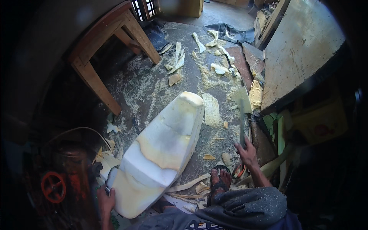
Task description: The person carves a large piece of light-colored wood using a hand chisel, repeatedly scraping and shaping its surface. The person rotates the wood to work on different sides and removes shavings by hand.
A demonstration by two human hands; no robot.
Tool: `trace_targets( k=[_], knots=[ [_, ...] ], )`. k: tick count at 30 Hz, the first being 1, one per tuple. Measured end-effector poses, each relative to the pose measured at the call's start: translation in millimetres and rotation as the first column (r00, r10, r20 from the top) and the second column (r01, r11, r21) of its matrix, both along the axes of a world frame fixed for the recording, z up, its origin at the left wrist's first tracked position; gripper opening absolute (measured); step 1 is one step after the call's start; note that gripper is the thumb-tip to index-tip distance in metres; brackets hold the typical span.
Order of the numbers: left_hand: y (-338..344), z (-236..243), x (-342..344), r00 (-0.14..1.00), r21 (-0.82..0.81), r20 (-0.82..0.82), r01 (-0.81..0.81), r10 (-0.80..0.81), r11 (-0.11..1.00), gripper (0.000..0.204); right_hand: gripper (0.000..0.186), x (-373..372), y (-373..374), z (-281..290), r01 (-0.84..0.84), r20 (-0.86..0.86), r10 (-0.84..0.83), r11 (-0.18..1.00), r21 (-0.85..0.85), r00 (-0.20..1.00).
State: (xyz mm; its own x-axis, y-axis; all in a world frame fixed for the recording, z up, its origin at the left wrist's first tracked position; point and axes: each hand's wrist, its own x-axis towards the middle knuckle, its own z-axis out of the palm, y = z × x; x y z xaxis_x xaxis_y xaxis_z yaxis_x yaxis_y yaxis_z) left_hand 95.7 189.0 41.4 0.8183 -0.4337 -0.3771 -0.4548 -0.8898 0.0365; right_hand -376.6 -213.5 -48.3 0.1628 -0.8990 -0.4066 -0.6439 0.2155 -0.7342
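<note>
A long motorcycle-seat-shaped block of foam (157, 153), cream and white with yellowed and grey patches, lies slanting across the middle, its narrow end pointing away. My right hand (248, 155) grips the dark lower part of a long knife (243, 103); its pale blade widens toward the far tip. The blade is held to the right of the foam, apart from it. Close against the foam's near left side is my left hand (106, 197), fingers closed round a small grey metal-looking thing (111, 177), partly hidden and not clear in kind.
Foam scraps (178, 61) and crumbs litter the dark floor (142, 88). A wooden stool (134, 34) stands far left, and a red handwheel (53, 187) near left. A large pale board (303, 42) leans at right. My sandalled foot (220, 180) rests beside the foam.
</note>
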Motion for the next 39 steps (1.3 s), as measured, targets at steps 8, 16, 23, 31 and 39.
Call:
trace_targets(
  k=[8, 16, 23, 31, 39],
  knots=[
    [-282, -46, -84, 0.517, -0.461, 0.212, 0.801, -0.829, 0.382, 0.070, 0.055, 111, -88, 12, -0.435, 0.067, 0.540, 0.740, -0.513, 0.839],
    [-351, -132, -125, 0.506, -0.336, 0.266, 0.846, -0.820, 0.414, 0.071, 0.057, 107, -95, -22, -0.685, -0.274, 0.632, 0.619, -0.385, 0.725],
    [-363, -131, -127, 0.484, -0.303, 0.228, 0.860, -0.845, 0.411, 0.072, 0.047, 139, -132, -23, -0.716, -0.157, 0.735, 0.549, -0.432, 0.659],
    [-364, -128, -126, 0.511, -0.343, 0.179, 0.833, -0.841, 0.434, 0.072, 0.049, 99, -129, -15, -0.782, -0.348, 0.700, 0.548, -0.298, 0.623],
    [-350, -134, -116, 0.678, -0.715, 0.196, 0.593, -0.708, 0.370, 0.065, 0.043, 140, -127, -6, -0.731, -0.269, 0.683, 0.593, -0.339, 0.679]
  ],
)
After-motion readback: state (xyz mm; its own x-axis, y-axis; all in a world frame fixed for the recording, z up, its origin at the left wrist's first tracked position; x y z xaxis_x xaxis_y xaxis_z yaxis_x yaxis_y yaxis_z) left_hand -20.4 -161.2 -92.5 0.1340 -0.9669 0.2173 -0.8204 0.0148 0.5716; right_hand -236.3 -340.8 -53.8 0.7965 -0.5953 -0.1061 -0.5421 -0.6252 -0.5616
